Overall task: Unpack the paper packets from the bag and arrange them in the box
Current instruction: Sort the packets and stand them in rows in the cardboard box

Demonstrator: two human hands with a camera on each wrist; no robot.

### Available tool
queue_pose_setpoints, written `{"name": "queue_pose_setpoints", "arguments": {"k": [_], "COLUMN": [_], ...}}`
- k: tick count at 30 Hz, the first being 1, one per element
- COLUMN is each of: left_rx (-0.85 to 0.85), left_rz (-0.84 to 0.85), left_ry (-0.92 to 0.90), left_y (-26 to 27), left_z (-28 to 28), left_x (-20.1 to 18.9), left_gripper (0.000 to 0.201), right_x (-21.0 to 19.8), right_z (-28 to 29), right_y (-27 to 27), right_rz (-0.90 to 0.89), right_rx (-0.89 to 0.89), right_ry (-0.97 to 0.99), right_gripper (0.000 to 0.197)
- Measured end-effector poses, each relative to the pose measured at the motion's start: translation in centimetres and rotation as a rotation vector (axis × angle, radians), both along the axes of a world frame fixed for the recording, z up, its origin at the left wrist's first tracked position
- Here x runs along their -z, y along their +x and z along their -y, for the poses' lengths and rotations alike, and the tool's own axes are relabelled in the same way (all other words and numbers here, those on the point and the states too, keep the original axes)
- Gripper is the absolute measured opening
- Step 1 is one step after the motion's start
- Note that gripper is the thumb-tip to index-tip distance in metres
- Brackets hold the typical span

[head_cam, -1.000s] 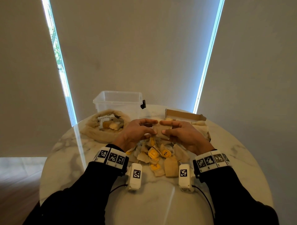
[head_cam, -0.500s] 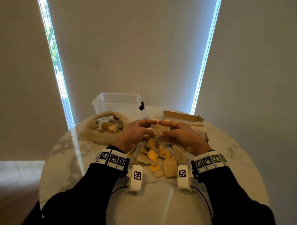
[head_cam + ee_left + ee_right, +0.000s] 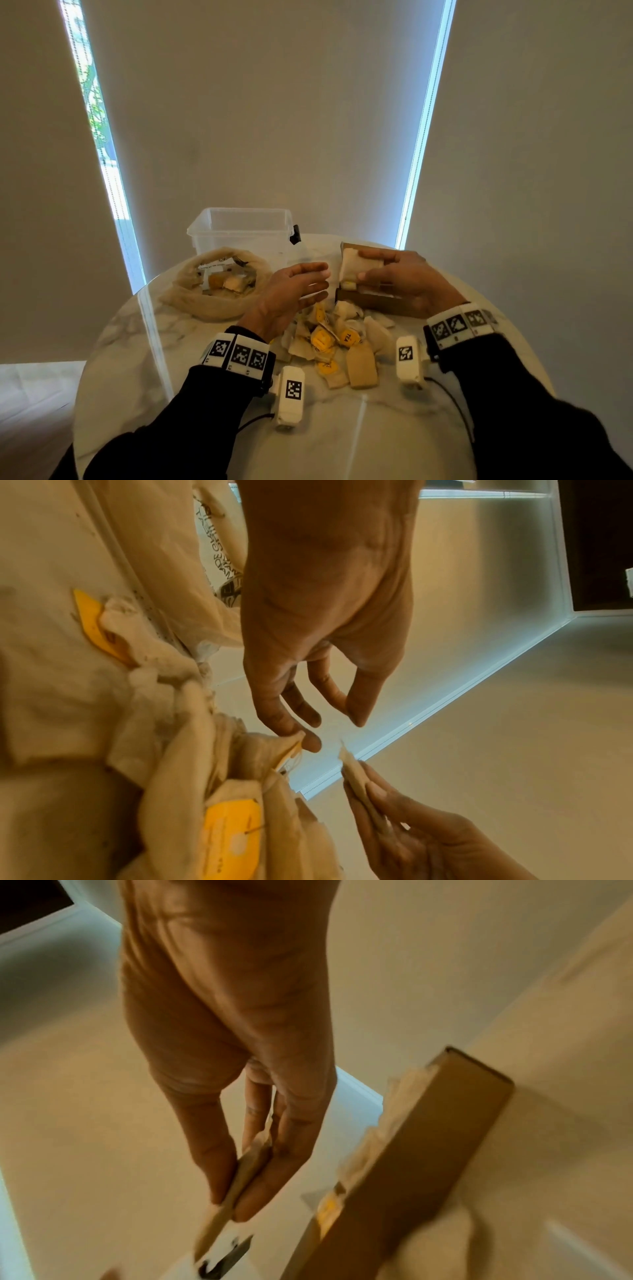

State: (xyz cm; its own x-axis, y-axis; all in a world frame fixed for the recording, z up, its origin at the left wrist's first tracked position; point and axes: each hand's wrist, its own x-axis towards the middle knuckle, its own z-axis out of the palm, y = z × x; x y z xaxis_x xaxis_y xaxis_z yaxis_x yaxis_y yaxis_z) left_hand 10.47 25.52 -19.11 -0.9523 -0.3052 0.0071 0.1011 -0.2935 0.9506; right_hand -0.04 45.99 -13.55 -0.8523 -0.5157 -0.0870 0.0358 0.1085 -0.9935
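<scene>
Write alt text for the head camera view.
The right hand pinches a beige paper packet over an open cardboard box on a round marble table. The left hand hovers open above a pile of packets, beside a mesh bag.

clear plastic tub [image 3: 239, 233] on marble table [image 3: 137, 359], window blinds [image 3: 257, 120]

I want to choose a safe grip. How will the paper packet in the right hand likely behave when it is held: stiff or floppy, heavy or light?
The paper packet probably is light: the right hand holds it by a pinch alone. It seems thin and flat in the right wrist view, so it may bend or crease easily.
</scene>
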Motion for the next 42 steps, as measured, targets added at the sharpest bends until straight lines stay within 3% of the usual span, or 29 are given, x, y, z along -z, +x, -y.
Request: {"name": "queue_pose_setpoints", "arguments": {"k": [3, 12, 26, 28, 32, 35, 39, 42], "left_rx": [-0.018, -0.05, -0.051, -0.051, -0.054, -0.063, -0.072, -0.074], "left_rz": [0.006, 0.036, 0.033, 0.031, 0.025, 0.029, 0.032, 0.032], "left_ry": [-0.017, -0.094, -0.128, -0.13, -0.128, -0.133, -0.134, -0.137], "left_y": [-0.1, -0.1, -0.2, -0.2, -0.2, -0.3, -0.2, -0.1], "left_z": [0.3, 0.4, 0.6, 0.6, 0.6, 0.6, 0.7, 0.8], "left_x": [0.3, 0.4, 0.6, 0.6, 0.6, 0.5, 0.5, 0.5], "left_gripper": [0.026, 0.024, 0.024, 0.024, 0.024, 0.023, 0.023, 0.023], "right_x": [-1.5, -1.2, -0.7, -0.9, -1.5, -0.8, 1.1, 1.5], "right_z": [-1.2, -0.4, -0.2, -0.6, -1.7, -1.5, -0.6, -0.8], "right_y": [-1.8, -3.4, -4.2, -4.5, -5.2, -4.7, -3.8, -4.1], "right_rz": [-0.085, -0.158, -0.243, -0.313, -0.617, -0.679, -0.643, -0.684], "right_rx": [0.091, 0.024, 0.059, 0.087, 0.229, 0.163, -0.062, -0.005], "right_ry": [0.106, 0.479, 0.702, 0.712, 0.65, 0.624, 0.868, 0.836], "right_gripper": [0.059, 0.051, 0.046, 0.04, 0.033, 0.027, 0.02, 0.018]}}
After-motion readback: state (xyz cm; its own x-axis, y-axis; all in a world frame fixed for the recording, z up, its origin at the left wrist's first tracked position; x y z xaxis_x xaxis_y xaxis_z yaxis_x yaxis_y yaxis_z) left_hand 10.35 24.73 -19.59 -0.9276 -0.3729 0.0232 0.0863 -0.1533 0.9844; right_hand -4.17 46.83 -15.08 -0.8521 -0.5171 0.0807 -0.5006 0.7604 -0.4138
